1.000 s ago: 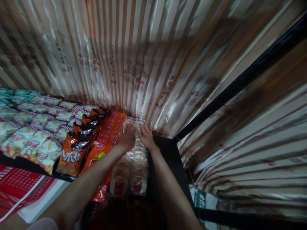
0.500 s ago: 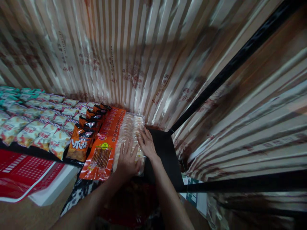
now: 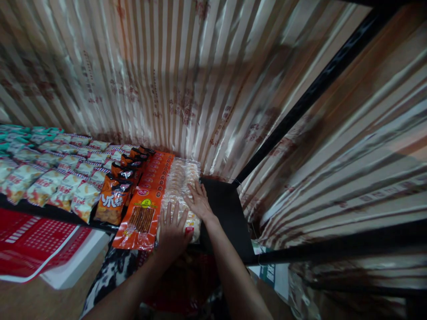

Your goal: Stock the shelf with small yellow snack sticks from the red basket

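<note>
Clear packs of pale snacks (image 3: 178,178) lie in overlapping rows near the right end of a black shelf (image 3: 228,218). My left hand (image 3: 173,229) rests on the front of these packs, fingers spread. Farther back, my right hand (image 3: 199,201) lies flat along their right side, its fingers apart. Neither hand grips anything. Touching the clear packs on the left is an overlapping row of orange snack packets (image 3: 142,218), the front one with a window showing brown sticks.
Left of these stand orange-and-black snack bags (image 3: 111,200) and several rows of white snack bags (image 3: 60,186). Black metal posts (image 3: 283,129) slant up at the right, before a striped plastic curtain (image 3: 187,80). A red basket (image 3: 33,240) sits below the shelf at left.
My right hand has shifted slightly left and down over the clear packs. My left hand has slid a little toward me, and a red label now shows beside it.
</note>
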The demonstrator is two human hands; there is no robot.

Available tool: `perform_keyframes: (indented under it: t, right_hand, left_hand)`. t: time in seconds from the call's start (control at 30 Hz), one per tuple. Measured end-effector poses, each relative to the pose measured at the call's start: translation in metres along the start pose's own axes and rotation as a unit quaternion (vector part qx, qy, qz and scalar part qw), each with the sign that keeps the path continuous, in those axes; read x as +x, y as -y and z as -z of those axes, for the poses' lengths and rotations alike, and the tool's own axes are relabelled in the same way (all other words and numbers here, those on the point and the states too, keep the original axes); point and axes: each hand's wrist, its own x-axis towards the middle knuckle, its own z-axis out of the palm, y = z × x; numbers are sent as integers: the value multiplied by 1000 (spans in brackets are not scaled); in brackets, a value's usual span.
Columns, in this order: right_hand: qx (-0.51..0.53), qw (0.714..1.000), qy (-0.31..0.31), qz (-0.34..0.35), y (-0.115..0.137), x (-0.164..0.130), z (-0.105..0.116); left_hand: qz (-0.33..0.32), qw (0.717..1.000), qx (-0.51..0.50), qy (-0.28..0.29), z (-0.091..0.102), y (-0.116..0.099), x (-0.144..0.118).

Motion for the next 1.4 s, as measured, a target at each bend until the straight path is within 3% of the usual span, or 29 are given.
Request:
perform_keyframes:
  t: [0.17,0.83,1.4]
  right_hand:
    - [10,999,15,41,2,3,-1]
    - [11,998,-51,38,0,5,-18]
    - [6,999,-46,15,6,6,-19]
  left_hand:
    - [0,1000,-2,11,-4,2,1]
    - [-24,999,-14,-20,-7,9,3]
    - [-21,999,-18,-21,-8,13,4]
